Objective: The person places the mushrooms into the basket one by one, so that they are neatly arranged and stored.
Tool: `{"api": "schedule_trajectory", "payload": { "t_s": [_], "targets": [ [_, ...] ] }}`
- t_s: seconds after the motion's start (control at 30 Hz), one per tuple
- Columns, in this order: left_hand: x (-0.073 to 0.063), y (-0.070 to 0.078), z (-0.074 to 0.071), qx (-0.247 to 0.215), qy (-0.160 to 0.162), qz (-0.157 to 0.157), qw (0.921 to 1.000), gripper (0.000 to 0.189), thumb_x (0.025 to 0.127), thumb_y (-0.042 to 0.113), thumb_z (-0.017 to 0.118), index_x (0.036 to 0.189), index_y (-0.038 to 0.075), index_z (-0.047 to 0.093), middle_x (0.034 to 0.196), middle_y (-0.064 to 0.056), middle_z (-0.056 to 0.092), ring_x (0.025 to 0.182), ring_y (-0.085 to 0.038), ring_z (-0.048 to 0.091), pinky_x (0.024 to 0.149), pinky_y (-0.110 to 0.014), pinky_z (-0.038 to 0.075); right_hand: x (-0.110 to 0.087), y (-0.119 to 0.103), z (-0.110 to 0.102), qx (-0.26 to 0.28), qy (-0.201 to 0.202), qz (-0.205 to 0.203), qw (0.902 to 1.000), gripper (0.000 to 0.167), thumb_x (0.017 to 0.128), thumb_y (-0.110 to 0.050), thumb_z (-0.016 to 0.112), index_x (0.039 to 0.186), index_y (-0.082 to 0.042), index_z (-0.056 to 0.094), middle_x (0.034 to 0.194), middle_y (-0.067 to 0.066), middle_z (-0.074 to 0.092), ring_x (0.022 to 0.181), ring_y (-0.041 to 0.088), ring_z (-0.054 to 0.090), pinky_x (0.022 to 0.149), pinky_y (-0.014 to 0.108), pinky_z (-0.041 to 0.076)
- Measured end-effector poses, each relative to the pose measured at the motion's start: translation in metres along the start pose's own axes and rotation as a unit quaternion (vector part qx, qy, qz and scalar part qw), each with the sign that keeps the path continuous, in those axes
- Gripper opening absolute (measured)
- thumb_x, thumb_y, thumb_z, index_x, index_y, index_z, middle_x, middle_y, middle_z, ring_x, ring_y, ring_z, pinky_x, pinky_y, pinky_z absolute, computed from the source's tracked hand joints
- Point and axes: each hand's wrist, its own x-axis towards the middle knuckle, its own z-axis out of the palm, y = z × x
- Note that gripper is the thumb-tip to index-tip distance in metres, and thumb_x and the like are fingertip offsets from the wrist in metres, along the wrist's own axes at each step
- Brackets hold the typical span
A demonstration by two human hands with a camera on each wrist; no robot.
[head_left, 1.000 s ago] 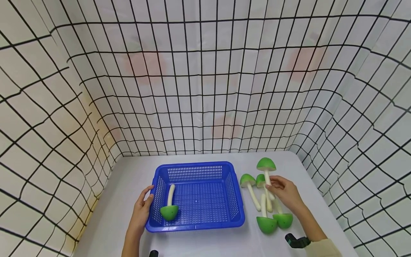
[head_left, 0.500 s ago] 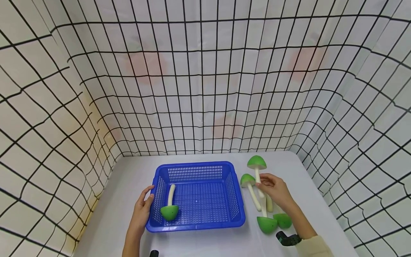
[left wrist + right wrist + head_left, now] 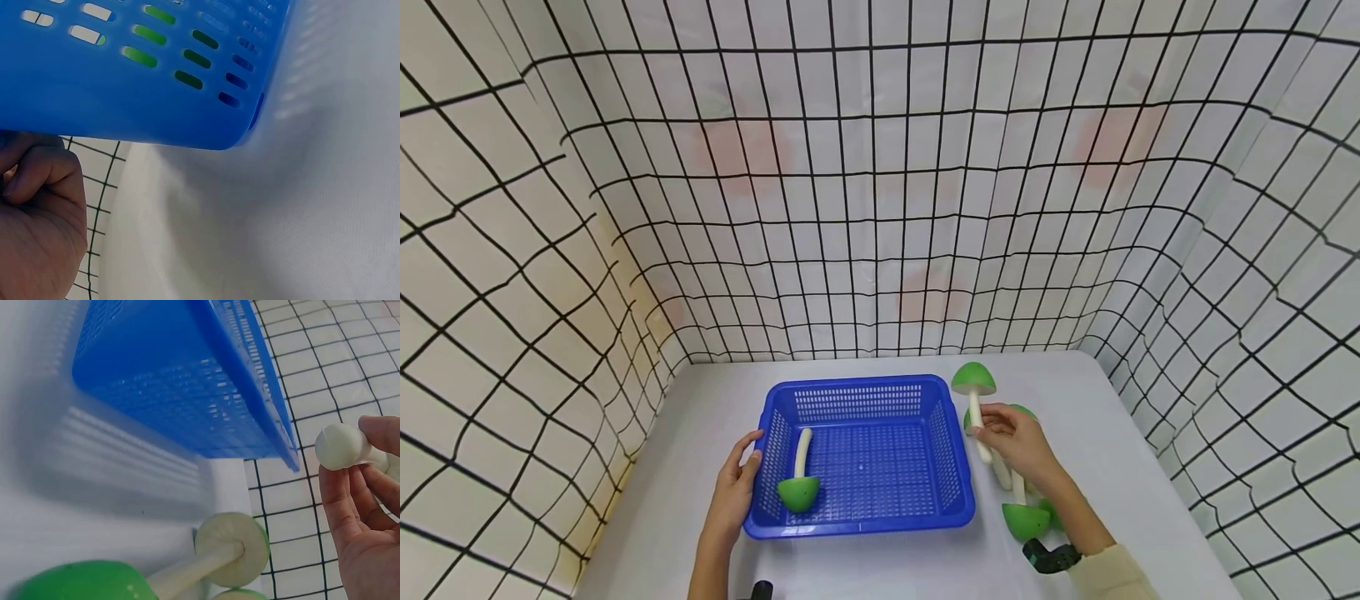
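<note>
Head view: left hand (image 3: 733,492) at the basket's (image 3: 859,528) left rim, likely steadying it; clamped or just touching, I can't tell. Right hand (image 3: 1013,440) pinches a mushroom (image 3: 974,398) by the stem, cap up, near the basket's right rim; slim stem presumably grips easiest. One mushroom inside the basket (image 3: 799,493), others right of it (image 3: 1026,522).

Left wrist: fingers curled beside the basket, tips unclear.

Right wrist: thumb and fingers clamped on stem.

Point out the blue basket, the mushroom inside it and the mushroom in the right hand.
Blue basket (image 3: 859,528), head view: near rim.
Mushroom inside (image 3: 801,467), head view: stem.
Held mushroom (image 3: 975,402), head view: stem.
</note>
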Motion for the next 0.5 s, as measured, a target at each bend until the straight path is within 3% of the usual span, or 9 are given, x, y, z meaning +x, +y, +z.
{"api": "schedule_trajectory", "payload": {
  "t_s": [0.5],
  "targets": [
    [-0.001,0.000,0.000,0.001,0.002,0.001,1.0000,0.045,0.110,0.044,0.045,0.154,0.035,0.043,0.137,-0.025,0.059,0.108,-0.033,0.067,0.085,-0.044,0.062,0.006,-0.003,0.026,0.037,-0.001,0.005,0.9993,0.044,0.094,-0.022,0.077,0.132,-0.004,0.064,0.117,0.015,0.069,0.102,0.017,0.066,0.085,0.019,0.055]
  ]
}}
